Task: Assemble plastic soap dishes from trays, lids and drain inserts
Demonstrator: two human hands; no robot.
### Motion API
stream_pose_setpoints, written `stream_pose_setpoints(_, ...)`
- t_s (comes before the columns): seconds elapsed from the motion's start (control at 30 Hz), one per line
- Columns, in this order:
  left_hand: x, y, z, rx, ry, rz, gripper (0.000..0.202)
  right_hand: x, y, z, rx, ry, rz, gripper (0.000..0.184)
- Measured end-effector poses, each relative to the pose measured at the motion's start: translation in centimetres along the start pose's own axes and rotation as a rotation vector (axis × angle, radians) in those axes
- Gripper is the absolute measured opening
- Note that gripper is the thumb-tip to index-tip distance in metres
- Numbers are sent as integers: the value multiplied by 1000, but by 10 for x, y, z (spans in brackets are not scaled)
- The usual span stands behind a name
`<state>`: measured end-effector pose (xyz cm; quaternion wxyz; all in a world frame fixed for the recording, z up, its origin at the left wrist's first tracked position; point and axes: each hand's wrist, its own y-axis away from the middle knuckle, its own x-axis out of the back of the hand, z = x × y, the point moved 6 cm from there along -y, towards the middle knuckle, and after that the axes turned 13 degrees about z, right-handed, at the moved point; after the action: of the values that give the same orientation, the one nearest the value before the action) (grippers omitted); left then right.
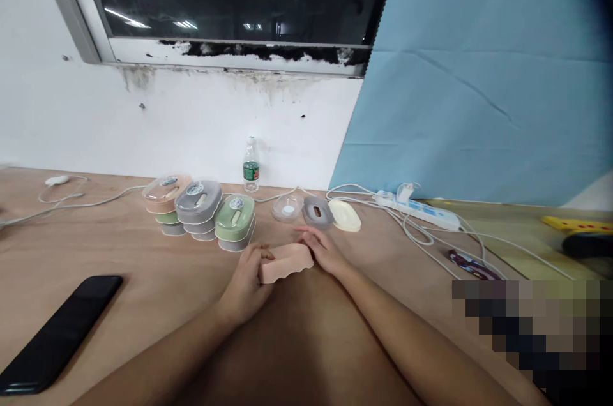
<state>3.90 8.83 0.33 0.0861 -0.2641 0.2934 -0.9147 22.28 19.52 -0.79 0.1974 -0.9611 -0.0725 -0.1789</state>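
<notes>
A peach-coloured soap-dish part (286, 262) with a wavy edge rests on the wooden table (143, 272). My left hand (246, 283) grips its left end with curled fingers. My right hand (323, 251) touches its right end, fingers stretched forward. Just beyond lie three loose parts: a clear lid (287, 208), a grey piece (317, 211) and a cream piece (345, 216).
Stacked soap boxes in peach (165, 194), grey (198, 202) and green (234, 218) stand left of centre. A water bottle (251, 165) stands by the wall. A black phone (60, 332) lies at the left. A power strip (416, 208) with white cables lies at the right.
</notes>
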Motion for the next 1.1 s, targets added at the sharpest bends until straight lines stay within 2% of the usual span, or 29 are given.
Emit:
stream_pose_setpoints(0.07,-3,1,-1,6,-14,-46,47,3,14,-10,75,22,-94,51)
stream_pose_setpoints(0.17,-7,3,-2,43,-27,-126,74,3,25,-20,157,74,-164,53)
stream_pose_setpoints(0.23,-8,3,-1,56,-28,-157,82,1,26,-23,183,118,-170,53)
stream_pose_setpoints(0.33,-8,3,-1,54,-50,-171,81,-4,26,-27,209,151,-171,51)
stream_pose_setpoints(0.47,-12,3,2,40,-108,-227,99,-7,26,-23,188,126,-157,51)
stream_pose_setpoints(0.57,-9,0,11,-4,-89,-192,84,-2,22,-14,108,36,-88,57)
stream_pose_setpoints(0.7,3,-3,18,-28,-51,-60,71,11,16,-8,57,7,115,52)
stream_pose_setpoints(0.77,8,-3,14,11,-44,-2,70,16,16,-12,82,57,200,43)
stream_pose_setpoints(0.83,11,-3,11,40,-20,26,67,17,19,-17,118,103,231,38)
stream_pose_setpoints(0.97,13,-2,10,36,28,38,61,11,26,-26,219,219,211,40)
stream_pose_setpoints(1.1,13,-1,13,26,75,25,58,16,29,-27,262,283,344,31)
